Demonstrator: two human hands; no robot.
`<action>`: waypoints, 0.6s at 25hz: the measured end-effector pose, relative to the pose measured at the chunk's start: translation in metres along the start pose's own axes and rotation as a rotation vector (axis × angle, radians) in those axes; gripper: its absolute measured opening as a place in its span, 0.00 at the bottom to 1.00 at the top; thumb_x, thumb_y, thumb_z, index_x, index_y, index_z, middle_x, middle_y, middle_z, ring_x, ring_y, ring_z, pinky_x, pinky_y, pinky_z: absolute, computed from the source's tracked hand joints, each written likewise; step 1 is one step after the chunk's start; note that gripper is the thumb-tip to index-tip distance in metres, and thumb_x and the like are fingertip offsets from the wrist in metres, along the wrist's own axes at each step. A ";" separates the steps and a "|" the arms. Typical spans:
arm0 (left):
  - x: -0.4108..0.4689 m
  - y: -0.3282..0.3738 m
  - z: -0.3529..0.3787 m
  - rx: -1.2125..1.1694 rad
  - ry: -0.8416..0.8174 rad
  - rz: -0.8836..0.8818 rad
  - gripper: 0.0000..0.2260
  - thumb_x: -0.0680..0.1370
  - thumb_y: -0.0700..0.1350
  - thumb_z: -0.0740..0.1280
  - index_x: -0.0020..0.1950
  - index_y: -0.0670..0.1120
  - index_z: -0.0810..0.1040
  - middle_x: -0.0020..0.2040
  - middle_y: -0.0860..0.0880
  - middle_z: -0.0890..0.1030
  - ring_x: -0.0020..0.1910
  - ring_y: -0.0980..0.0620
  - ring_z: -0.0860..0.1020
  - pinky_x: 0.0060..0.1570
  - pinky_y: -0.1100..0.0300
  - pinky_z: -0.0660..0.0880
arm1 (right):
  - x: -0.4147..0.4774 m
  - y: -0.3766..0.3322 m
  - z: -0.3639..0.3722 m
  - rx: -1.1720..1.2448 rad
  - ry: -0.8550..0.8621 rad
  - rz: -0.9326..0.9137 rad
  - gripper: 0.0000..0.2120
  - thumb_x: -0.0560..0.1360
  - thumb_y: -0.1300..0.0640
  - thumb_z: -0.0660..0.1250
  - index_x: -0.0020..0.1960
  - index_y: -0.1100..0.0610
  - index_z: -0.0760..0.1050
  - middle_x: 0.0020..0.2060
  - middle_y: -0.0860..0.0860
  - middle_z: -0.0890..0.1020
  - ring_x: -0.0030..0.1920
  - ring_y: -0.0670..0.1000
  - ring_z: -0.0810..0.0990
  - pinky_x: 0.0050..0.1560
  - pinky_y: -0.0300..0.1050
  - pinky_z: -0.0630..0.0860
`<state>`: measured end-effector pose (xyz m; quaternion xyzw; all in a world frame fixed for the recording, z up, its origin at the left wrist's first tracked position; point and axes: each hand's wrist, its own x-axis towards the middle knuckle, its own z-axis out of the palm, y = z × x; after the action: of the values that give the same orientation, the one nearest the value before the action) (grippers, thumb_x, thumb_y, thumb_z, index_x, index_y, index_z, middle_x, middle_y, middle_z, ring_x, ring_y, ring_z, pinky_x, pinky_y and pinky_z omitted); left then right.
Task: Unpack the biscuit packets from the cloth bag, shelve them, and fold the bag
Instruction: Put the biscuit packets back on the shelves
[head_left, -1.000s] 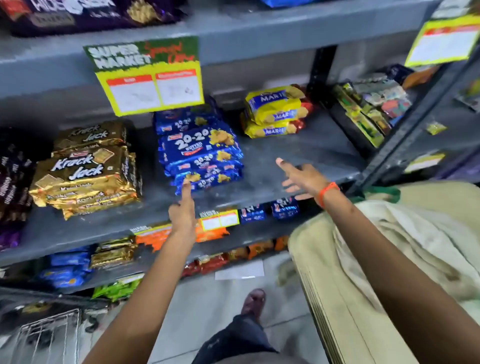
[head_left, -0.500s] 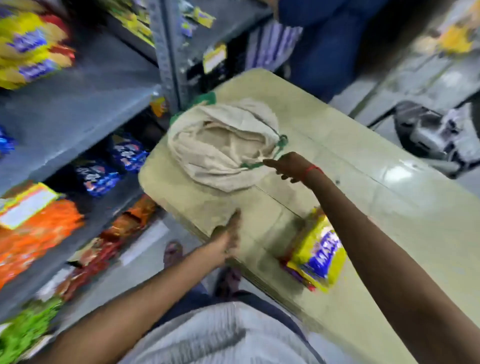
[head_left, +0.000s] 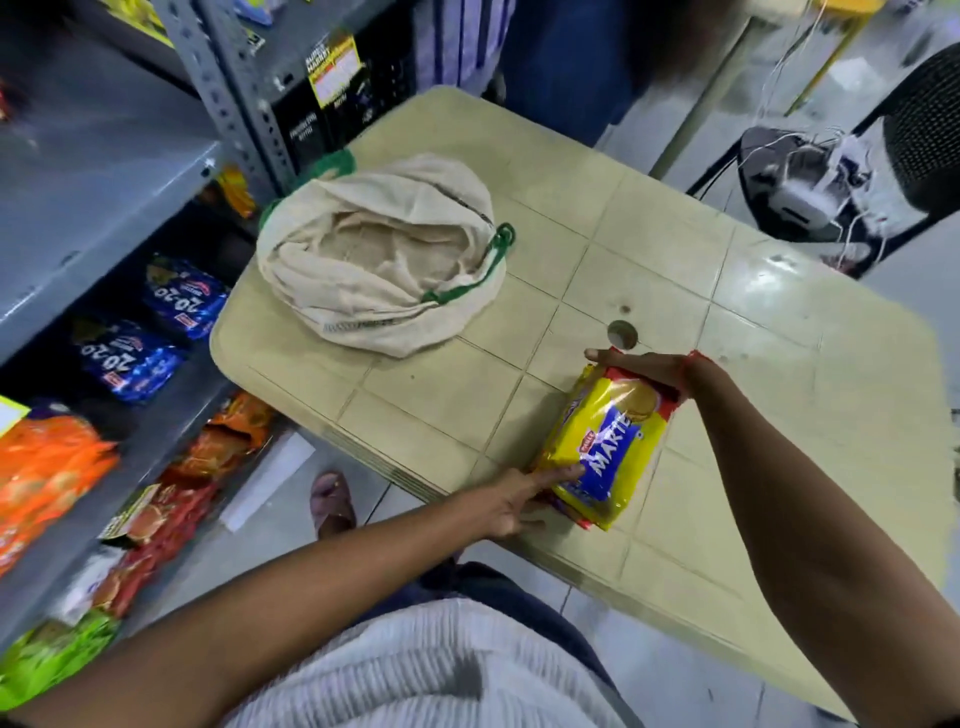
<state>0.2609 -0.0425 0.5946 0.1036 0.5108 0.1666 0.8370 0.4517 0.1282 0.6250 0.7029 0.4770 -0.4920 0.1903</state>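
Observation:
A yellow Marie biscuit packet (head_left: 605, 447) lies on the beige table (head_left: 753, 364), stacked on another packet whose red edge shows beneath. My left hand (head_left: 514, 501) grips its near end and my right hand (head_left: 649, 370) grips its far end. The cream cloth bag (head_left: 384, 249) with green handles sits slumped and open at the table's far left corner, apart from both hands. I cannot see anything inside it.
The grey metal shelf (head_left: 88, 208) stands to the left, with blue 20-20 packets (head_left: 156, 332) and orange packets (head_left: 47, 467) on lower levels. A black chair with a white object (head_left: 810, 187) stands at the right. A sandalled foot (head_left: 332, 501) is below the table edge.
My view swung from the shelf to the table. Both hands left the shelf, moved over the table and closed on the ends of the Marie packet.

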 end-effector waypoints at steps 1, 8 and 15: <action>0.001 -0.001 -0.001 -0.019 0.007 0.038 0.54 0.40 0.59 0.80 0.63 0.45 0.71 0.59 0.47 0.78 0.54 0.52 0.75 0.59 0.51 0.72 | 0.008 0.004 0.000 0.036 -0.018 0.011 0.45 0.53 0.22 0.66 0.56 0.55 0.76 0.49 0.58 0.86 0.45 0.58 0.86 0.52 0.54 0.81; -0.026 0.050 -0.049 -0.158 0.212 0.237 0.34 0.54 0.57 0.79 0.55 0.45 0.79 0.55 0.44 0.83 0.47 0.47 0.80 0.51 0.50 0.78 | -0.015 -0.055 0.016 0.194 0.034 -0.073 0.53 0.46 0.19 0.64 0.60 0.54 0.75 0.54 0.60 0.81 0.50 0.61 0.83 0.39 0.56 0.82; -0.119 0.113 -0.136 -0.226 0.519 0.391 0.37 0.51 0.69 0.71 0.54 0.52 0.80 0.51 0.44 0.84 0.52 0.43 0.81 0.52 0.45 0.80 | -0.067 -0.217 0.035 0.024 -0.099 -0.303 0.55 0.47 0.22 0.67 0.66 0.51 0.70 0.59 0.57 0.79 0.53 0.59 0.81 0.48 0.60 0.82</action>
<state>0.0698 0.0164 0.6687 0.0602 0.6554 0.4003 0.6377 0.2433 0.1731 0.7118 0.6000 0.5616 -0.5550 0.1286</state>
